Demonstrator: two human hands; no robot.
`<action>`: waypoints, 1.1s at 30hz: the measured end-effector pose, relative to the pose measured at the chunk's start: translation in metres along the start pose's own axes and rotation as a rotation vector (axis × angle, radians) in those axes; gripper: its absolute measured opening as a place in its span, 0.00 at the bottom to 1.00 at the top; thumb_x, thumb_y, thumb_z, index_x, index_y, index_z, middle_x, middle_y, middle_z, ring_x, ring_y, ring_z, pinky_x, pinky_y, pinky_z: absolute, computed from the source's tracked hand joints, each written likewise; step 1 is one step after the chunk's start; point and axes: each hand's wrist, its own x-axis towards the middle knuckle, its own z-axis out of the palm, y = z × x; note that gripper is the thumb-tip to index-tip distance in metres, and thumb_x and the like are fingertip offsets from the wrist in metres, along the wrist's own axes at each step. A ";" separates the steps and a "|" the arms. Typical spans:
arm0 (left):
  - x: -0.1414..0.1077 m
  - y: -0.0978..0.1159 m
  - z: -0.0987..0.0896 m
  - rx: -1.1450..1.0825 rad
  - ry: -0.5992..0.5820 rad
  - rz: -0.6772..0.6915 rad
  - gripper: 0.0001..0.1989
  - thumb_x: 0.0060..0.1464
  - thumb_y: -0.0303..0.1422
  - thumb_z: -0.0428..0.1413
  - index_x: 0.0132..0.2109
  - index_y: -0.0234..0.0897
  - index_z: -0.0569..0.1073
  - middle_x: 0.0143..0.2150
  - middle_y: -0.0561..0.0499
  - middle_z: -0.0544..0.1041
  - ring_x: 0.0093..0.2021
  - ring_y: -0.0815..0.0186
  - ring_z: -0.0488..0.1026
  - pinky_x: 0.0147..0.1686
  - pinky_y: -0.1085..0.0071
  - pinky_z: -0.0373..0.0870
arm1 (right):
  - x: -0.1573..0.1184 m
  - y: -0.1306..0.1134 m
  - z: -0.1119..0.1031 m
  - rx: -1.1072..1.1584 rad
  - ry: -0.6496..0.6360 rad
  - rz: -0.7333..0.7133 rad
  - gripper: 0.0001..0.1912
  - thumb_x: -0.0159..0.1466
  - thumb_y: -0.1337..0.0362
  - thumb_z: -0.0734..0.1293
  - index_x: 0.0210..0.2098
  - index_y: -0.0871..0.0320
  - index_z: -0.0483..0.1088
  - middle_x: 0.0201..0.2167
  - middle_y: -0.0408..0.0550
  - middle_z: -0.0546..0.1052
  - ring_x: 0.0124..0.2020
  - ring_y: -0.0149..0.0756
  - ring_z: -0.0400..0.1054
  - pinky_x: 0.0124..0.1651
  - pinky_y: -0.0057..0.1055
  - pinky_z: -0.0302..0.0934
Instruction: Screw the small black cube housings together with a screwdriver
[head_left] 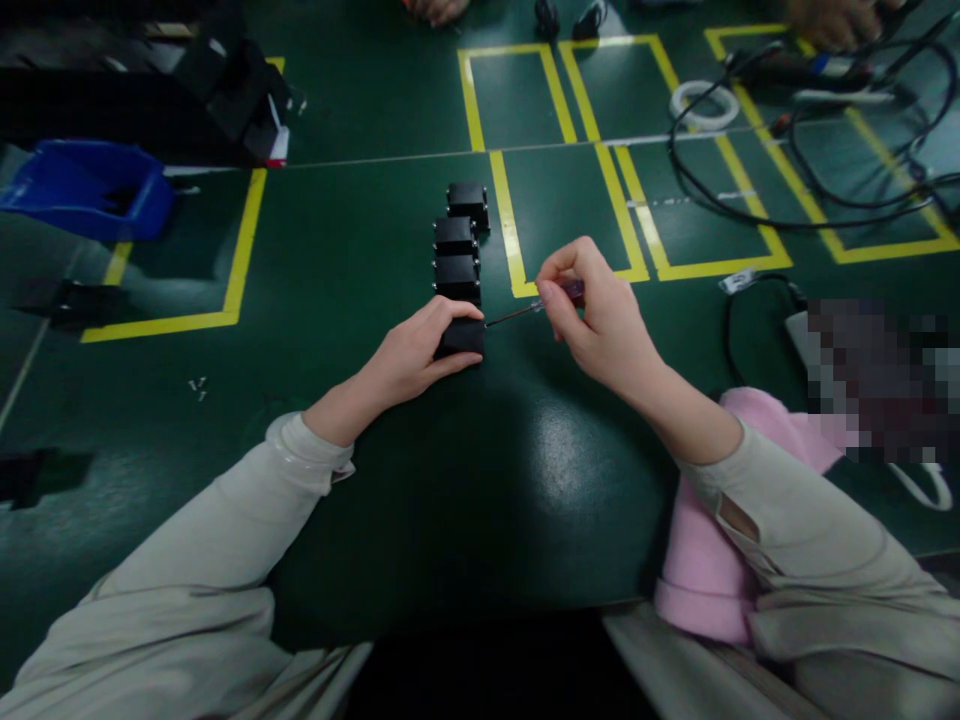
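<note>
My left hand grips a small black box on the green table, thumb on its near side and fingers over its far side. In my right hand is a thin screwdriver, held near its handle between thumb and fingers. The screwdriver's tip meets the right end of the box, close to a corner. Just beyond the held box, several similar black boxes stand in a row leading away, with small shiny screw heads at their ends.
A blue bin sits at the left, near dark stacked parts. Loose screws lie on the left. Yellow tape outlines mark the table. Black cable and a white ring are at the right. Pink cloth lies under my right forearm. Another person's hand shows at the far right.
</note>
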 end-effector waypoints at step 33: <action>0.000 0.001 -0.001 0.002 -0.013 -0.026 0.22 0.64 0.40 0.57 0.61 0.40 0.65 0.57 0.45 0.71 0.56 0.56 0.72 0.56 0.61 0.68 | -0.001 -0.001 0.001 -0.031 0.002 0.037 0.09 0.72 0.57 0.61 0.36 0.53 0.62 0.25 0.38 0.67 0.23 0.27 0.62 0.29 0.30 0.57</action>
